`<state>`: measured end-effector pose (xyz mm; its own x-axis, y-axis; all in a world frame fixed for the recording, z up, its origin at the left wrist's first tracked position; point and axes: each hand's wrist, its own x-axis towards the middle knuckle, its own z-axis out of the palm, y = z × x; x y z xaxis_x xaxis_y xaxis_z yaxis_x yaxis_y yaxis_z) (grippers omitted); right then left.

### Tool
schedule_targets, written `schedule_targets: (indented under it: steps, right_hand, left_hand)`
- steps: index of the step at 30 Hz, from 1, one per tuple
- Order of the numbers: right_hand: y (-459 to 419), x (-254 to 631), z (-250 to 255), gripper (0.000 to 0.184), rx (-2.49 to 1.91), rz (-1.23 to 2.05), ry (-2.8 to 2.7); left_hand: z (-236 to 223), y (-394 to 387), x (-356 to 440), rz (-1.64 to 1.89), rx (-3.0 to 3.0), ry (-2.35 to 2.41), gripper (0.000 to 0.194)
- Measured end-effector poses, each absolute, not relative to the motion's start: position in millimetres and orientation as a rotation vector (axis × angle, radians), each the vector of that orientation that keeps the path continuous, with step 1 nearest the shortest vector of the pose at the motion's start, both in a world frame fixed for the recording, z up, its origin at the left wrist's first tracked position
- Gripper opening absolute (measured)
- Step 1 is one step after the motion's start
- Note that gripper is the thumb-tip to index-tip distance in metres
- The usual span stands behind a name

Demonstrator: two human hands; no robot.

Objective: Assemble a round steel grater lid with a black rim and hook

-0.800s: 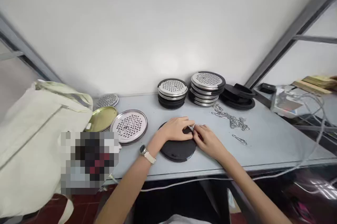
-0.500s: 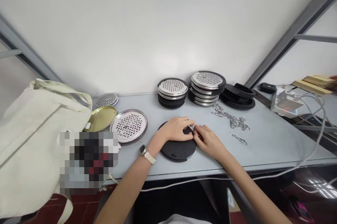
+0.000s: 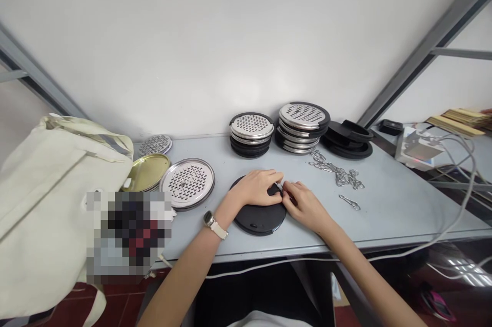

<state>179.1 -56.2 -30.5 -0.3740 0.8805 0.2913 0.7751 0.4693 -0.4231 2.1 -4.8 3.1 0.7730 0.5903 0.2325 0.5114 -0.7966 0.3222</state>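
Observation:
A black round disc (image 3: 261,219) lies flat near the front edge of the table. Across its top rests my left hand (image 3: 257,187), its fingers and thumb curled at the disc's right rim. At that same rim, the fingers of my right hand (image 3: 303,204) are closed in a pinch. Between the fingertips shows a small silvery piece (image 3: 280,187), mostly hidden; its kind is unclear. To the right lie a loose snap hook (image 3: 349,202) and a heap of similar metal hooks (image 3: 340,175).
Behind stand two stacks of perforated metal discs with black rims (image 3: 251,135) (image 3: 302,129) and black round parts (image 3: 348,142). On the left are a perforated disc (image 3: 188,183), gold-coloured lids (image 3: 148,170) and a cream bag (image 3: 57,204). A white cable (image 3: 384,257) runs along the table's front.
Both hands stay at the disc's right rim with hardly any movement. The view has shifted very slightly.

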Motion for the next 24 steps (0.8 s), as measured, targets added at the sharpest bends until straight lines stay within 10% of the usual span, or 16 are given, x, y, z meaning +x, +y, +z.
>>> schedule_targets:
  steps: [24]
  right_hand:
    - [-57.4,180.3,-29.1,0.019,-1.362,0.264,-2.273]
  left_hand:
    - [3.2,-4.3,2.3,0.473,2.700,0.858,0.014]
